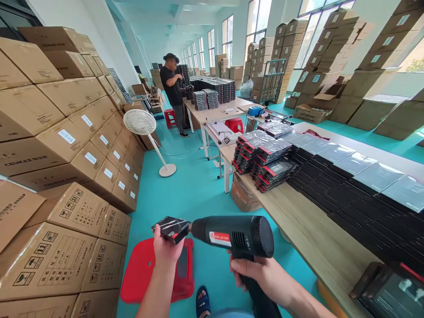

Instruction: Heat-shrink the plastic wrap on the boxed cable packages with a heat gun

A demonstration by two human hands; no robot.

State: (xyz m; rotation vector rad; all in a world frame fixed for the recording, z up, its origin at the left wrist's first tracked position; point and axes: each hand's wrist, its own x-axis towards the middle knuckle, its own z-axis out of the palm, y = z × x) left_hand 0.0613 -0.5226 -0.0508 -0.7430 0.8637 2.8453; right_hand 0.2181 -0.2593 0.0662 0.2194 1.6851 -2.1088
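Your right hand [261, 276] grips the heat gun [236, 236], its nozzle touching the small wrapped box [171, 229] your left hand [167, 247] pinches; fingers risk scorching.

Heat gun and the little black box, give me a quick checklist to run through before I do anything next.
1. Right hand wrapped around the heat gun handle: ok.
2. Left hand has the small black box held by its lower edge: ok.
3. Nozzle aimed at the box, almost touching it: ok.
4. Left fingers away from the nozzle tip: not ok, they sit right beside it.
5. Gun switched on: cannot tell.
6. Red stool and foot directly below the work: not ok if the box drops.
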